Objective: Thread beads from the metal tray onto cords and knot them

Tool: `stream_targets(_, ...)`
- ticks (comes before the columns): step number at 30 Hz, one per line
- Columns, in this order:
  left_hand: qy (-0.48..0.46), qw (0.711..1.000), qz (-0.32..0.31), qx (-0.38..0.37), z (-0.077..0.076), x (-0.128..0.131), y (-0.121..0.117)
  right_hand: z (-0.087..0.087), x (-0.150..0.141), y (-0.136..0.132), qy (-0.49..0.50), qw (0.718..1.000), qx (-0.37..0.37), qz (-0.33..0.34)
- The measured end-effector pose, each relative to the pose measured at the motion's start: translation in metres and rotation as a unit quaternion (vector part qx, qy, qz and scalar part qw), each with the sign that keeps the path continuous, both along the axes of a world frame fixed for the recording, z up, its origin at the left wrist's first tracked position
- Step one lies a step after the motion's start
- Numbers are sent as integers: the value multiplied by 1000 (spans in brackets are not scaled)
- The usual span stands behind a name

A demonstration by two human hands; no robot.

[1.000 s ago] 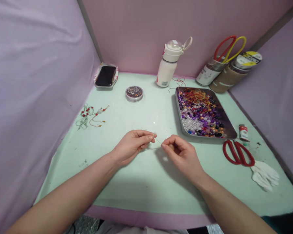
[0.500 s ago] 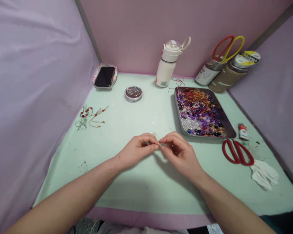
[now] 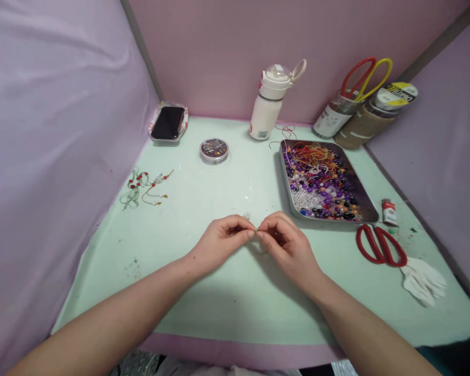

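Together, left hand [image 3: 222,242] and right hand [image 3: 289,244] on cord [image 3: 256,231]

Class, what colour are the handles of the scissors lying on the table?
The scissors' handles are red, in the head view.

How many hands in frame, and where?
2. The left hand is near the centre, pinching a thin cord; the right hand is just right of it, pinching the same cord. No sign of another partly hidden.
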State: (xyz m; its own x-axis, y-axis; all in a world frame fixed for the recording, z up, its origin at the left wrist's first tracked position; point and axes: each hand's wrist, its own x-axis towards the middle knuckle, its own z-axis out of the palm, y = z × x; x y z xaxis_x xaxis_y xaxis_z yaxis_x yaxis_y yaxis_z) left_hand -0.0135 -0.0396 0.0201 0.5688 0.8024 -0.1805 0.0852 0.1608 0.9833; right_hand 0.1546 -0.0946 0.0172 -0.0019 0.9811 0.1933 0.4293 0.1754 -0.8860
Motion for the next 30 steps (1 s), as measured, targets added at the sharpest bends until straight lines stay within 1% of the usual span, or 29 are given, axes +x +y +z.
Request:
stream_targets(2,19,1000,11,-9,2,1,-1,1,-1,0,-3,1000,9,-3)
stream_targets(7,52,998,47,-2,7,1,-3,3,-1,-1,-13,999,31,-6)
stream_targets(10,76,995,65,0,8,1,-3,3,-1,-1,-16,999,32,-11)
stream_targets(12,80,995,66,-2,8,2,-2,2,0,-2,-16,999,27,-16)
stream_targets(15,71,996,60,-14,8,2,0,1,0,-3,-11,999,27,-21)
stream_targets(20,55,994,72,-63,6,-1,4,-1,4,-3,28,998,17,-47)
stream_targets(25,32,994,76,-68,4,-4,9,0,7,-4,77,996,-6,-53)
stream_targets(30,14,994,78,-79,5,-4,11,1,7,-5,120,991,-23,-47)
